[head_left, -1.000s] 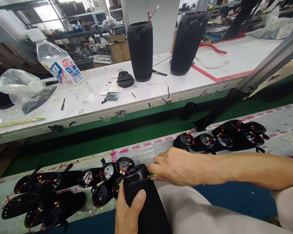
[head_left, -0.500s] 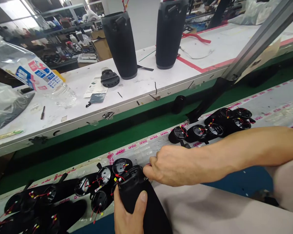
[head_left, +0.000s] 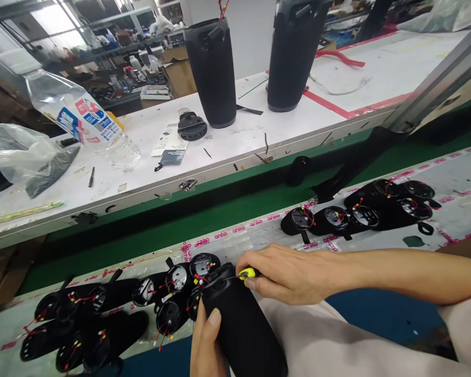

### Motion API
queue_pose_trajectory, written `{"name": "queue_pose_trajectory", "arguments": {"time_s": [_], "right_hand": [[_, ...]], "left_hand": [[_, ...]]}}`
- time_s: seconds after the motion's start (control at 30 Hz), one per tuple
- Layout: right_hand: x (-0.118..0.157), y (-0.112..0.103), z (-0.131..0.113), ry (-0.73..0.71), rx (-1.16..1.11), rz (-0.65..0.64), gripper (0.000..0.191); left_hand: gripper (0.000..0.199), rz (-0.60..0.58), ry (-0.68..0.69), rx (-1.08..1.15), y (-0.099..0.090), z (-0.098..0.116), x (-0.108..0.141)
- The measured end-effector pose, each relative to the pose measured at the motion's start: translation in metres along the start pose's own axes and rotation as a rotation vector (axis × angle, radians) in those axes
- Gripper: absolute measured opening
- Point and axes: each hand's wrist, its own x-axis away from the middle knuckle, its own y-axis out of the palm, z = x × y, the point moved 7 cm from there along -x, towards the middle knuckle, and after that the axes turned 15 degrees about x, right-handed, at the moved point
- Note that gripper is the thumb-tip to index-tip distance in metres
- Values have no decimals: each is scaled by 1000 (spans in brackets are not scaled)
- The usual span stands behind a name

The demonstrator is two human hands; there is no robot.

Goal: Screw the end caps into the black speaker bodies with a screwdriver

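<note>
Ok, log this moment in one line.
left hand: holds black cylinder | right hand: grips yellow tool at cylinder's end | white bench: clear bottle

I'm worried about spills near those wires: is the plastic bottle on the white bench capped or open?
Capped: the plastic bottle has a white cap seated on its neck.
</note>
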Motion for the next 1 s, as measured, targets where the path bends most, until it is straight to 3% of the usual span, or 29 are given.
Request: {"name": "queue_pose_trajectory", "arguments": {"time_s": [0.2, 0.4, 0.6, 0.73, 1.0], "right_hand": [[-2, 1, -6, -142, 275, 50, 21], [0, -7, -16, -249, 674, 97, 31], [3, -13, -20, -286, 725, 83, 32], [4, -11, -22, -258, 776, 81, 31], [1, -16, -31, -316, 814, -82, 26]], "left_hand": [[88, 26, -87, 201, 21, 2, 2], [94, 43, -119, 132, 31, 7, 3], [95, 21, -38, 48, 33, 15, 6], [96, 35, 44, -123, 22, 22, 7], [94, 75, 84, -225, 10, 18, 2]]}}
